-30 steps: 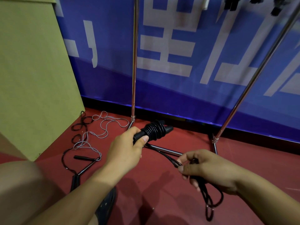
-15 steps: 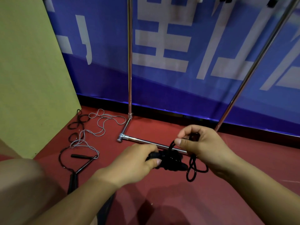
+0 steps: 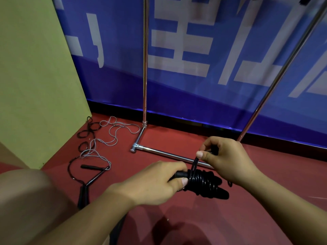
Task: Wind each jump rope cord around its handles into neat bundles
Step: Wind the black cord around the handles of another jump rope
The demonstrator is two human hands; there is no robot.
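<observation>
Left hand (image 3: 155,183) grips the nearly wound black rope bundle (image 3: 203,183) above the floor; right hand (image 3: 224,160) pinches its last cord loop; 2 loose ropes (image 3: 92,156) await winding

This looks like a gym or sports hall corner: a red sports-type floor (image 3: 177,138) across the lower frame, a large blue banner (image 3: 194,85) with white characters filling the upper right, a chrome stand (image 3: 145,68) before it, and loose jump ropes (image 3: 99,147) at lower left.
</observation>
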